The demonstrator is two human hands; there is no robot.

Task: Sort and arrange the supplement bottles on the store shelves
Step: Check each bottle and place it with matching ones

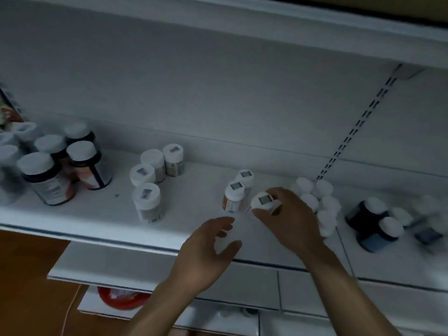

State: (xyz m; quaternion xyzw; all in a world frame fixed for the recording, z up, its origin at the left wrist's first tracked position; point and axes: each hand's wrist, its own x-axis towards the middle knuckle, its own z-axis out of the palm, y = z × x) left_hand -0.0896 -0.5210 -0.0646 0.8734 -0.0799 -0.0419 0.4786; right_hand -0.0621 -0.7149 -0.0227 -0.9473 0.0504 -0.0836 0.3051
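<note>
— White shelf (189, 207), front edge: what are the hands doing?
— The left hand (211, 248) hovers loose and empty; the right hand (291, 219) grips a tilted supplement bottle (263, 201) by its cap, just beside two matching bottles (234, 197), apparently to front their row, like with like

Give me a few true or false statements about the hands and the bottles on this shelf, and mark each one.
1. The right hand grips a white-capped bottle. True.
2. The left hand holds a bottle too. False: it holds nothing, and its fingers are relaxed.
3. The dark bottles at the left lie on their sides. False: they stand upright.
4. An orange-labelled bottle stands just left of the gripped one. True.
</note>
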